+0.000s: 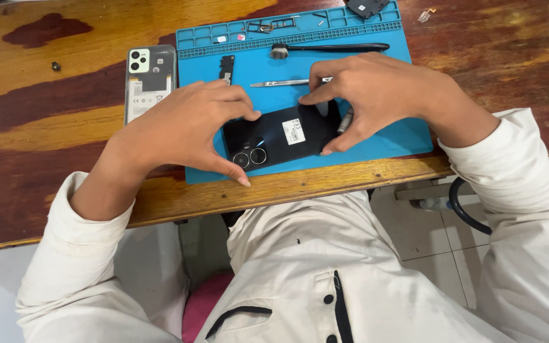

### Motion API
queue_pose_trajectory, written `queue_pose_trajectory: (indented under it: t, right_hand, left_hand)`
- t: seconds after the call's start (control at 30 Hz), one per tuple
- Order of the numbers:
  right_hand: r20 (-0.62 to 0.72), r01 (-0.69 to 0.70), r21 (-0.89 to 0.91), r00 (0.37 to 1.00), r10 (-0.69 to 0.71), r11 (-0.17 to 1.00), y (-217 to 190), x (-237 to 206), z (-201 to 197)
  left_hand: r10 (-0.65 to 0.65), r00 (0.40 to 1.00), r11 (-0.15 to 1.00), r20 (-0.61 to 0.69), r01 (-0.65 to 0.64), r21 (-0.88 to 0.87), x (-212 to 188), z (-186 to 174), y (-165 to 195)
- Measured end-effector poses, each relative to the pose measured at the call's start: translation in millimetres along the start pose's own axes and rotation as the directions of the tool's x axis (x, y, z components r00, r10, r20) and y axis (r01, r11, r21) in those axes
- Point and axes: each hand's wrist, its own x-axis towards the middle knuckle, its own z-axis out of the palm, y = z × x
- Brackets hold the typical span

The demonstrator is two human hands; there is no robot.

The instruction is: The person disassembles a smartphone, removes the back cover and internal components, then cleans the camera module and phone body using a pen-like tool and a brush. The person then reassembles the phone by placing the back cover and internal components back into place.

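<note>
Two hands, left hand [182,127], right hand [366,92], pinching black phone [284,134], blue mat [401,136]

I see a worn wooden table [46,127], its varnish patchy in dark red and yellow. A blue work mat [408,136] lies flat near its front edge. Just left of the mat, touching it, rests a pale phone back [149,79] (camera end away from me). One small dark screw [56,66] sits farther left, well apart.
</note>
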Motion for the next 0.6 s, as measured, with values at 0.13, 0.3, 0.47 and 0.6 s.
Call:
queue_pose_trajectory:
  t: [0.13,0.3,0.47,0.6]
  right_hand:
    - [0.016,-0.022,0.009,1.000,0.021,1.000,-0.2,0.6,0.5]
    - [0.007,-0.021,0.008,1.000,0.021,1.000,-1.6,0.3,-0.3]
    - [0.001,-0.026,0.006,1.000,0.026,1.000,-1.4,-0.1,0.2]
    - [-0.031,0.011,-0.011,0.999,-0.011,1.000,-0.5,-0.8,0.3]
  left_hand:
    - [-0.006,1.000,1.000,0.014,0.006,-0.007,0.6,-0.1,-0.7]
    - [-0.019,1.000,0.998,0.017,0.020,-0.058,-1.4,-2.7,-1.9]
    - [-0.049,0.999,0.996,0.012,0.050,-0.076,-2.1,-2.8,-1.3]
    - [-0.049,0.999,0.997,0.009,0.049,-0.053,-0.8,-2.4,-0.6]
